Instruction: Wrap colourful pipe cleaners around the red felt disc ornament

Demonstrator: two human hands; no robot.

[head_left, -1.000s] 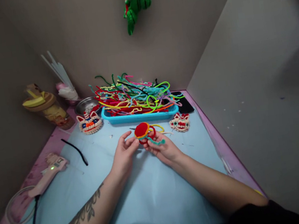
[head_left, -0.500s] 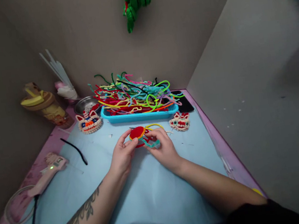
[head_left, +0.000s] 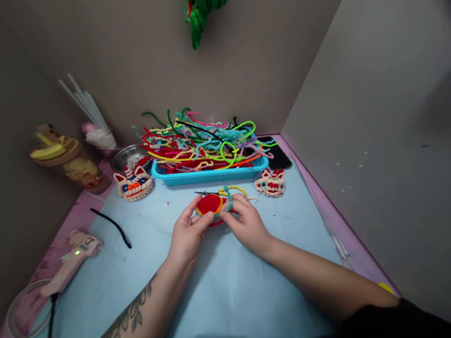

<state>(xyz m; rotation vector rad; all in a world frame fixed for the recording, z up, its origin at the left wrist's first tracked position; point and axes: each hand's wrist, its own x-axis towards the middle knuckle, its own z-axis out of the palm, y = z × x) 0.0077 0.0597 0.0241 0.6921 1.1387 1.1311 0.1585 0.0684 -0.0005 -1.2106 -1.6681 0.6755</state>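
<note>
Red disc [head_left: 208, 204], orange-rimmed and, seemingly, teal-edged

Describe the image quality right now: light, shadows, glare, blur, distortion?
Head view: dim, flat light with no strong glare, just a bright green lamp on the glue gun; head view: soft shadow on the blue mat beside the left hand; head view: dark, blurred right edge, wide-angle stretching toward the margins; head view: the red disc's fine texture too soft to read.
</note>
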